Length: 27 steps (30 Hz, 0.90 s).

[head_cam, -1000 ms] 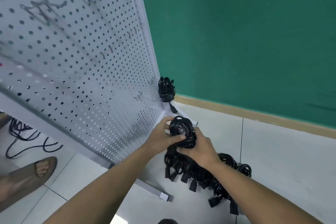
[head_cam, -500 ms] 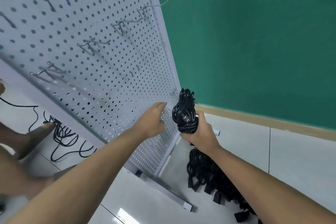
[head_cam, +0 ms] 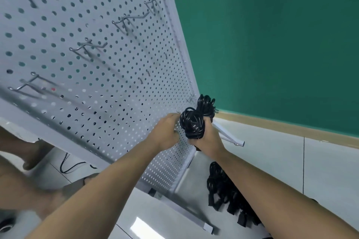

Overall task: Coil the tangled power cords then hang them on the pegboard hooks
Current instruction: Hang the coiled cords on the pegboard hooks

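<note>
My right hand grips a coiled black power cord and holds it up against the lower right part of the white pegboard. My left hand is at the board just left of the coil, fingers curled near a small hook; whether it holds the hook I cannot tell. Another black coil hangs on a hook at the board's right edge, just behind the held one. Several bare metal hooks stick out higher on the board.
A pile of coiled black cords with plugs lies on the tiled floor under my right forearm. The board's white foot bars reach out over the floor. Loose black cable and a person's sandalled foot show behind the board. A green wall stands at right.
My right hand has lifted the coil from the floor pile up to the board. My left hand let go of it and moved to the board beside it.
</note>
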### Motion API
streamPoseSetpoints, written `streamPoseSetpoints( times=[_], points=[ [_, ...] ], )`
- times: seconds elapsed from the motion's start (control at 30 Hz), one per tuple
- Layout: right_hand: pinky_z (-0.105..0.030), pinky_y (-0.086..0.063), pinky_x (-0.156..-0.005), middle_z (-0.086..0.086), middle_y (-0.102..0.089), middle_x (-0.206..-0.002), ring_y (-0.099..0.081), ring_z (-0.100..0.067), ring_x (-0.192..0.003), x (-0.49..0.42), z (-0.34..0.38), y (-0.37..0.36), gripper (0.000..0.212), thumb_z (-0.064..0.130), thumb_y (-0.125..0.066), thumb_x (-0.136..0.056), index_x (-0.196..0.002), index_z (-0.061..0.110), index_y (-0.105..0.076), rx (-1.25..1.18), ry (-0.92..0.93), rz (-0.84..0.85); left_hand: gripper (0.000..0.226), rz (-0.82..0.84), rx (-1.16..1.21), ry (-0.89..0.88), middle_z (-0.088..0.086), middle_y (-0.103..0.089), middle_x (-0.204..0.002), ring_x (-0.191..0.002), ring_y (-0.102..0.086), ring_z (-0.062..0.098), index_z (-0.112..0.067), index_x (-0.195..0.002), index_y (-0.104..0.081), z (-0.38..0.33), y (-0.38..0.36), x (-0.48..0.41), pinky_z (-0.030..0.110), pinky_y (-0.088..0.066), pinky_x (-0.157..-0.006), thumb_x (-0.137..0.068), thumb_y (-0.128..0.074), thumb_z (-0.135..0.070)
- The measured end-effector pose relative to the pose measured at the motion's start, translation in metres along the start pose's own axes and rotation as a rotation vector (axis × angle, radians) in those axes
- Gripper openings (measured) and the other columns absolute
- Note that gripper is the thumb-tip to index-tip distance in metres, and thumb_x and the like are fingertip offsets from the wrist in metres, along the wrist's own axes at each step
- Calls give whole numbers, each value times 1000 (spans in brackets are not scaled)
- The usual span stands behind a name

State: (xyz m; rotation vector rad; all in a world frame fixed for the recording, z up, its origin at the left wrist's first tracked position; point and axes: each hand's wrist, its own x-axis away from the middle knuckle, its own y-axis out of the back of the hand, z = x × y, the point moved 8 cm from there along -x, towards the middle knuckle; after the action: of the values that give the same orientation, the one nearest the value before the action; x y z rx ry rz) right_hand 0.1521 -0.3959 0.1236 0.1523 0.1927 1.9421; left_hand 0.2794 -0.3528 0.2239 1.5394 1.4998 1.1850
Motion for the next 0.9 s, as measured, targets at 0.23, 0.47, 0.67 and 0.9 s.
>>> streamPoseSetpoints(
  times=[0.23, 0.47, 0.67, 0.9],
  points=[
    [-28, -50, -96, 20, -61, -114, -57, 7, -103, -3, -12, -2, 84, 9, -93, -69, -138, 28, -49, 10, -50, 12, 77, -21, 144, 49, 11, -40, -161, -150, -35, 27, -13, -162, -23, 5, -5, 0, 43, -29, -124, -94, -54, 3],
    [-28, -47, -91, -2, -58, -120, -57, -19, -107, 51, -32, 44, 69, 10, -80, -86, -146, 20, -47, 227, -134, 54, 59, -348, 127, -186, 8, -50, -141, -126, -51, 23, -9, -144, -50, -36, -2, 37, 36, -48, -106, -88, -59, 8],
    [-24, -42, -83, -4, -63, -113, -59, -22, -100, 133, -75, 137, 51, 12, -77, -88, -134, 18, -57, 408, -258, -132, 55, -182, 136, -419, -3, -46, -137, -121, -51, 17, -16, -140, -53, -92, -83, 65, 37, -51, -97, -88, -60, -1],
    [-44, -47, -104, -7, -52, -133, -50, -28, -127, 228, -129, 202, 64, 33, -80, -85, -141, 19, -51, 624, -513, -246, 66, 247, 176, -389, -8, -37, -149, -137, -40, 15, -26, -154, -39, -129, -207, 80, 39, -43, -109, -93, -62, -20]
  ],
)
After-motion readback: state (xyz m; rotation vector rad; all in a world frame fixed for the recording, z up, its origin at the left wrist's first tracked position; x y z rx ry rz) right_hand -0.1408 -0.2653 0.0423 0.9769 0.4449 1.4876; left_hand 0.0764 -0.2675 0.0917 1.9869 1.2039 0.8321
